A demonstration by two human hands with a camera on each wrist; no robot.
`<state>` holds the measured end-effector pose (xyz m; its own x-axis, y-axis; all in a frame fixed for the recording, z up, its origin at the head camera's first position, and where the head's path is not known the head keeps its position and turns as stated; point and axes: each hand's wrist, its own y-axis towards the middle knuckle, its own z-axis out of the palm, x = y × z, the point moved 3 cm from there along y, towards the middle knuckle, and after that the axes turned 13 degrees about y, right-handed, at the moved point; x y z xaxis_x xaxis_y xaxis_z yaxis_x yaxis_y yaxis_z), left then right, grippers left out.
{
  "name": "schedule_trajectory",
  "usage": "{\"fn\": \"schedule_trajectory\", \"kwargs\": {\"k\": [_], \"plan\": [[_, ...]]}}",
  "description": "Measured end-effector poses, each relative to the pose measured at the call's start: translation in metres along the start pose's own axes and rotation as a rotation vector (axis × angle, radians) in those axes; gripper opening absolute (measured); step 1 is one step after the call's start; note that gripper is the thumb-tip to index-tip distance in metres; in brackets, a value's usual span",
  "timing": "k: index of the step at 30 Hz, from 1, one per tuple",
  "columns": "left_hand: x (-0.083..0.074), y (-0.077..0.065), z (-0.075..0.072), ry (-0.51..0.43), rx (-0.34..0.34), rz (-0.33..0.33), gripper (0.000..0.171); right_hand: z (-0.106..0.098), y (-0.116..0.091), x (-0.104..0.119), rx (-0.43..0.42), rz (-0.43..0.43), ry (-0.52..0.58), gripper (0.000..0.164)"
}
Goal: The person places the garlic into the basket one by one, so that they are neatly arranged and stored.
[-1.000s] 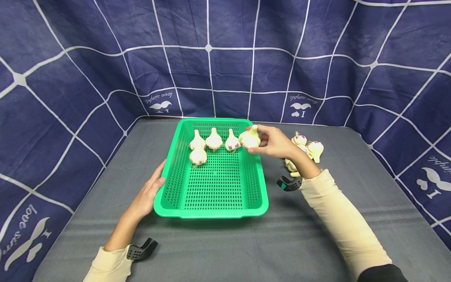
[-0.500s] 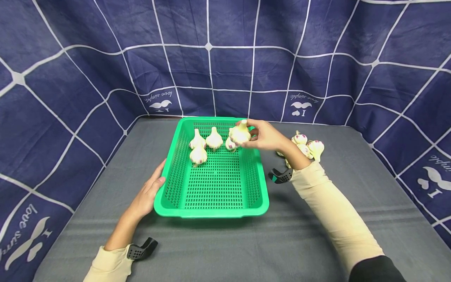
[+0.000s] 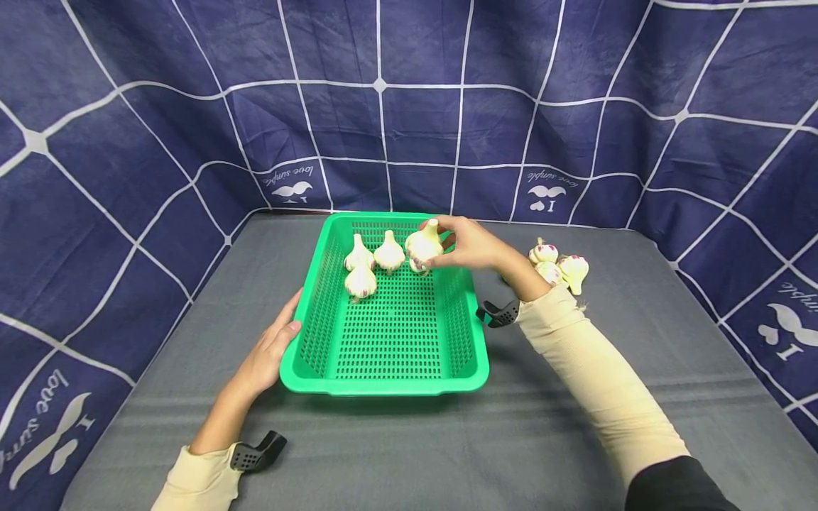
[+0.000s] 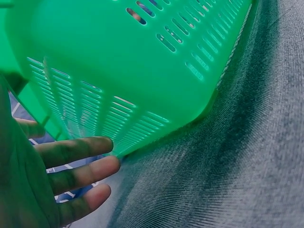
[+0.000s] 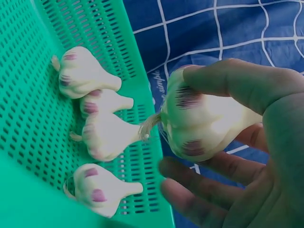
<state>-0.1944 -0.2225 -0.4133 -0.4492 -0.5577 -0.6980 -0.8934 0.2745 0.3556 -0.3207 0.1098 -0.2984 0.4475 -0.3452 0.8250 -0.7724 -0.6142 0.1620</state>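
In the head view, a garlic bulb [image 3: 423,245] is gripped by my right hand [image 3: 469,243] above the far right part of the green basket [image 3: 383,386]. The right wrist view shows the thumb and fingers round this bulb [image 5: 204,118], its roots pointing toward the basket. Partly hidden below it sits another garlic bulb [image 3: 418,267]. Farther left in the basket are a middle bulb [image 3: 389,253], a far-left bulb [image 3: 358,254] and a nearer bulb [image 3: 361,282]. My left hand [image 3: 265,355] rests at the basket's left side; its fingers [image 4: 85,173] look fairly straight beside the slotted wall.
Several more garlic bulbs [image 3: 573,271] lie in a pile right of the basket, partly covered by the right forearm. Grey cloth [image 3: 409,454] covers the table. Blue curtains [image 3: 422,121] with white lines stand behind and at both sides.
My right hand has moved left with the garlic bulb, from the basket's right rim to above the rightmost bulb inside. The left hand and basket have stayed put.
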Motion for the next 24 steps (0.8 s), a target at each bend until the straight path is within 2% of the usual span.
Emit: {"fn": "schedule_trajectory", "kwargs": {"k": [13,24], "plan": [[0.001,0.0,0.0,-0.011,-0.001,0.002,0.053,0.016,0.027,-0.001,0.073,0.1,-0.041,0.061],[0.001,-0.001,0.0,-0.005,0.01,-0.015,0.053,0.04,0.045,-0.007,0.144,0.132,-0.218,0.062]]}}
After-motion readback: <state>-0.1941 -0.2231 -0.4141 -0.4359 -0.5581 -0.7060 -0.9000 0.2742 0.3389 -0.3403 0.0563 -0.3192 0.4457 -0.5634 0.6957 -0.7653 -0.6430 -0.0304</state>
